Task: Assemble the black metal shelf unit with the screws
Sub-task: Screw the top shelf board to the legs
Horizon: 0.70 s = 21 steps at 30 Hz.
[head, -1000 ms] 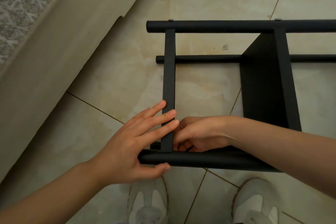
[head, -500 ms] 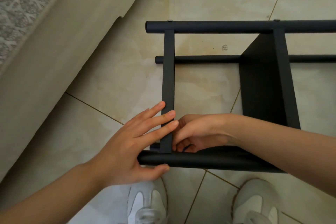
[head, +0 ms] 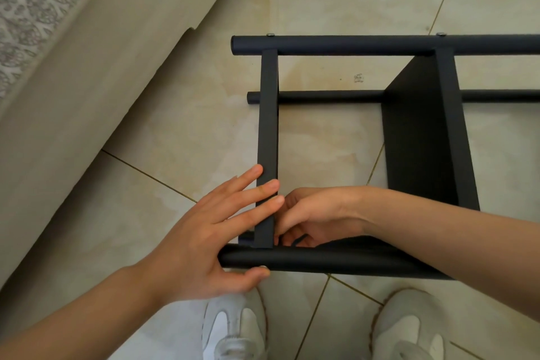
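The black metal shelf unit (head: 380, 45) lies on its side on the tiled floor. Two screw heads (head: 270, 35) show on its far tube. My left hand (head: 201, 242) clamps the end of the near tube (head: 321, 260), thumb under it and fingers laid across the flat crossbar (head: 268, 114). My right hand (head: 318, 213) reaches inside the frame, its fingers curled at the joint of crossbar and near tube around a small dark tool (head: 298, 241) that is mostly hidden. A flat black shelf panel (head: 423, 131) stands to the right.
A beige upholstered furniture base (head: 87, 82) runs diagonally along the left, close to the frame's end. My white shoes (head: 233, 327) stand just below the near tube. Bare tile lies between the frame and the furniture.
The fingers of my right hand have shifted slightly at the joint. My left hand and the frame stay where they were.
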Each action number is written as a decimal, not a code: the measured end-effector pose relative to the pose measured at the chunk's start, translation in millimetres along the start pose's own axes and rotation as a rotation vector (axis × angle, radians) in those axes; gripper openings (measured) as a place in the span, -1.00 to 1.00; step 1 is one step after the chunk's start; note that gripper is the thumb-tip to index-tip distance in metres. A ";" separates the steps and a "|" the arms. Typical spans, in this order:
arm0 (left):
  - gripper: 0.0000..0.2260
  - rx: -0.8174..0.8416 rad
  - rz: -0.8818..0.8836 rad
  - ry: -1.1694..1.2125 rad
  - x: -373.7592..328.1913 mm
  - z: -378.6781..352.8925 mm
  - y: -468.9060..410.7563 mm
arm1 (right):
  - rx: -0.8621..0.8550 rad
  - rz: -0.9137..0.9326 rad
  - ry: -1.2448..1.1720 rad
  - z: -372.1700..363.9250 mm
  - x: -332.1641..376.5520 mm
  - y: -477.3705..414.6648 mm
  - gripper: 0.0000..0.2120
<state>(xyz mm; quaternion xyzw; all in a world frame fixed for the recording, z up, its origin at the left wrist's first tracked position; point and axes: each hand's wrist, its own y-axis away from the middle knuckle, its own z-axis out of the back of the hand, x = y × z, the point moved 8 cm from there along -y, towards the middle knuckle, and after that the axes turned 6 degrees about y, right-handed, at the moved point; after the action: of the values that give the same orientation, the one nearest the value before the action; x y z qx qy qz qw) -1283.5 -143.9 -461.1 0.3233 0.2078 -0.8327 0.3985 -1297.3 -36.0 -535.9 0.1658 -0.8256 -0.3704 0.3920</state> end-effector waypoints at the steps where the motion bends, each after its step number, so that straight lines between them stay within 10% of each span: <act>1: -0.29 -0.001 -0.001 -0.002 0.2 -0.2 -0.1 | -0.016 -0.007 0.016 0.8 -0.7 -0.7 -0.85; 21: -0.30 0.009 0.009 -0.022 0.2 0.0 0.2 | 0.012 -0.004 0.138 2.2 7.1 2.1 -0.84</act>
<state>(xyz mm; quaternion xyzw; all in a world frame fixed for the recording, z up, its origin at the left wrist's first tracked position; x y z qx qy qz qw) -1283.5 -144.1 -461.3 0.3167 0.1982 -0.8354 0.4030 -1303.4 -37.5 -531.5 0.1951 -0.7985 -0.3537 0.4464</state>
